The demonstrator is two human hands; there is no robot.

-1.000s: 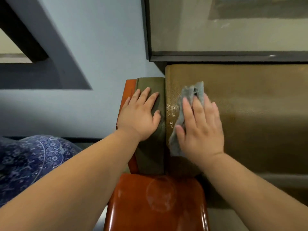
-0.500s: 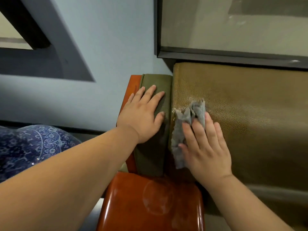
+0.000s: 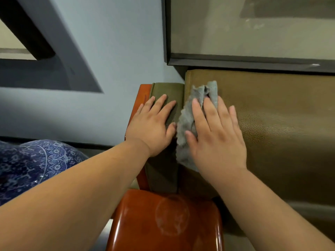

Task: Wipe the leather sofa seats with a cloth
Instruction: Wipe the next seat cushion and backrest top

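A grey cloth point(image 3: 186, 122) lies crumpled on the brown leather sofa cushion point(image 3: 275, 124), at the cushion's left edge. My right hand point(image 3: 215, 134) presses flat on the cloth with straight fingers, and cloth sticks out beyond the fingertips and to the left of the palm. My left hand point(image 3: 152, 125) rests flat on the olive leather armrest pad point(image 3: 168, 91) just left of the cloth.
A glossy red-brown wooden armrest point(image 3: 163, 220) fills the bottom middle. A dark-framed glass panel point(image 3: 253, 28) stands behind the sofa. A blue-and-white patterned object point(image 3: 34, 163) sits at the lower left, below a pale blue wall point(image 3: 108, 51).
My right hand has slid the cloth away from me along the cushion's left edge, after drawing it toward me. The left hand has stayed on the armrest pad.
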